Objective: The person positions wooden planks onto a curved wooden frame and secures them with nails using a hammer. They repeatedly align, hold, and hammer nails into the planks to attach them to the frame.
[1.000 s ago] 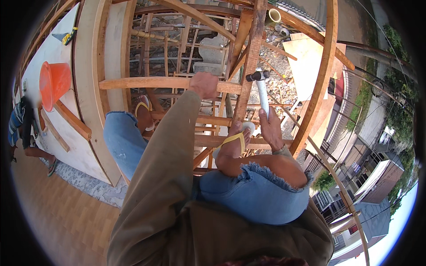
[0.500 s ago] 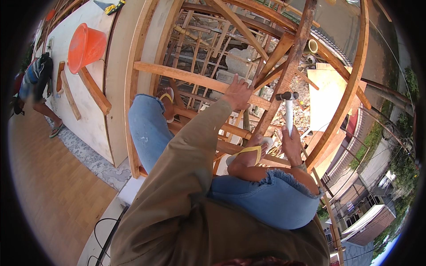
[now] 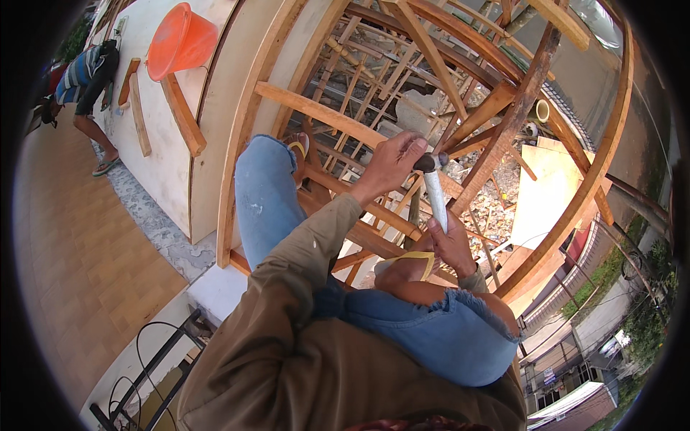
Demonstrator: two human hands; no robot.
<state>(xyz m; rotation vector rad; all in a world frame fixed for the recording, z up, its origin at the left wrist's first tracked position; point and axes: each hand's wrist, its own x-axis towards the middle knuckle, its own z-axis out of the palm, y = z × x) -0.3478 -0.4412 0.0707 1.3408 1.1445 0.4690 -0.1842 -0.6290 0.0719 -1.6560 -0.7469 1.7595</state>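
Observation:
My right hand (image 3: 453, 246) grips a hammer (image 3: 435, 195) low on its pale handle. Its dark head is up against the fingertips of my left hand (image 3: 392, 164). The fingers of that left hand are curled closed over a wooden crossbar (image 3: 320, 115); what they hold, if anything, is hidden. A slanting wooden beam (image 3: 507, 147) meets the crossbar just right of the hammer head. My feet, in sandals with yellow straps (image 3: 417, 257), rest on the lower bars of the timber frame.
Below the frame lie crossed battens and rubble (image 3: 496, 205), with plywood sheets (image 3: 539, 190) to the right. On a white board at left stand an orange bucket (image 3: 183, 44) and wood offcuts (image 3: 181, 115). Another person (image 3: 90, 79) bends over on the tiled floor (image 3: 93, 237) beyond.
My left hand has lifted from lying spread on the crossbar and curled closed. The hammer head has come left to it, its handle tilting. The whole view has shifted.

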